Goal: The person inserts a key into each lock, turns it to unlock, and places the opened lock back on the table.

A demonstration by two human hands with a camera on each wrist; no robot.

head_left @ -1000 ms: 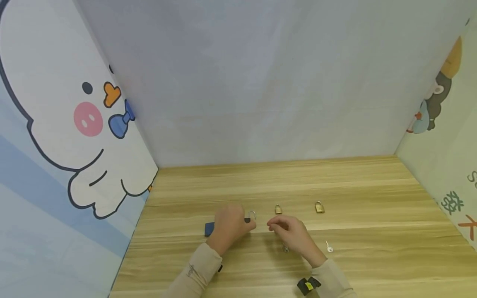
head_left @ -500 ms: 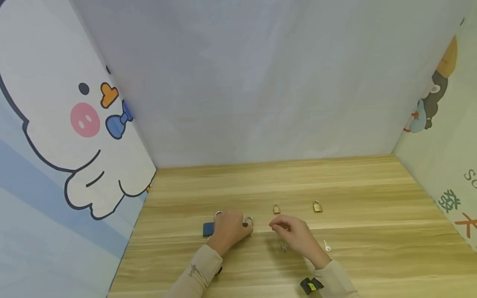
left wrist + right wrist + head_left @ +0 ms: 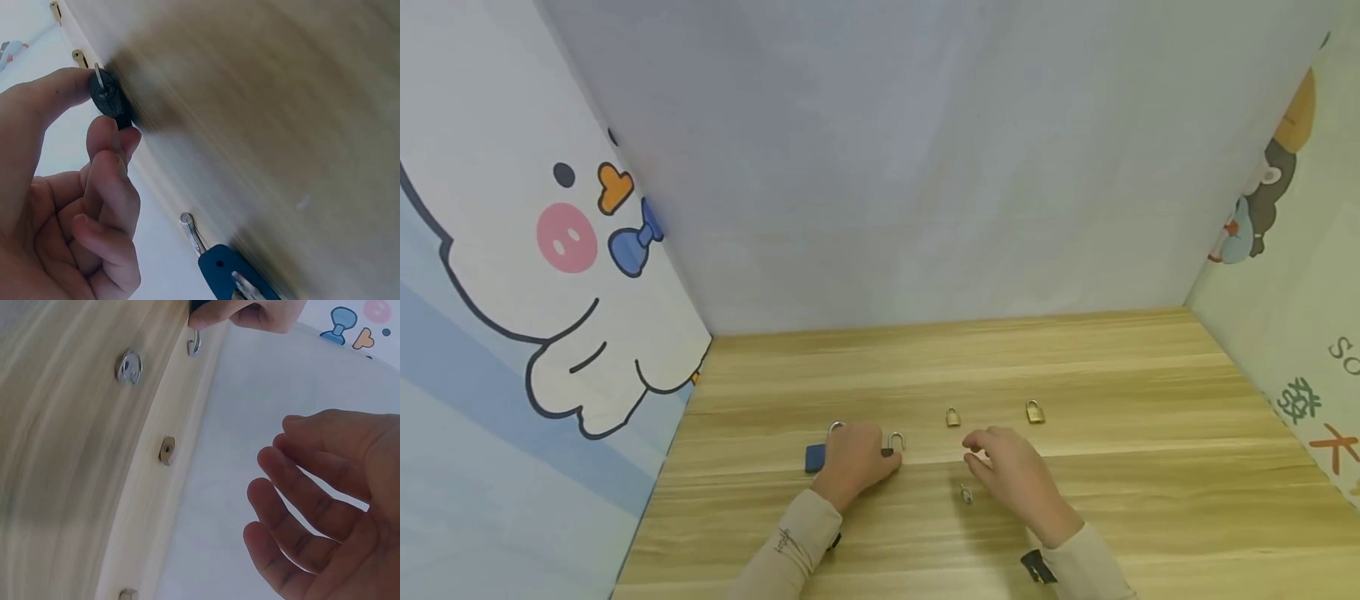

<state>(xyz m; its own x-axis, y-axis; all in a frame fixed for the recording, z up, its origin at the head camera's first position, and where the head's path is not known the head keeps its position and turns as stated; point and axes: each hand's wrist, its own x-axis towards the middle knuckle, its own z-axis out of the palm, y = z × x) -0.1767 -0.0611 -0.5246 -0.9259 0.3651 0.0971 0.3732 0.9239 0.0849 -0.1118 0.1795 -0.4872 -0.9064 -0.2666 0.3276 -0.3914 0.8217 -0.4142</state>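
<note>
My left hand (image 3: pixel 856 462) pinches a black padlock (image 3: pixel 111 103) between thumb and fingers, with a key (image 3: pixel 100 76) standing out of its lower face. The shackle of this black padlock (image 3: pixel 897 441) is raised, seen just past my thumb. Left of that hand, partly covered by it, lies a blue padlock (image 3: pixel 815 457); the left wrist view shows a key (image 3: pixel 246 285) in it. My right hand (image 3: pixel 1015 479) hovers over the table with fingers loosely bent and nothing between them. A loose silver key (image 3: pixel 966 494) lies on the wood beside it.
Two brass padlocks lie beyond my hands, a small one (image 3: pixel 952 417) and a larger one (image 3: pixel 1035 412). The wooden table (image 3: pixel 790 375) ends at a pale back wall (image 3: pixel 925 208). Printed cartoon panels (image 3: pixel 595 375) stand at both sides.
My right hand has moved a little to the right and its fingers have parted. It now hides the spot where a second key lay. My left hand stays on the black padlock.
</note>
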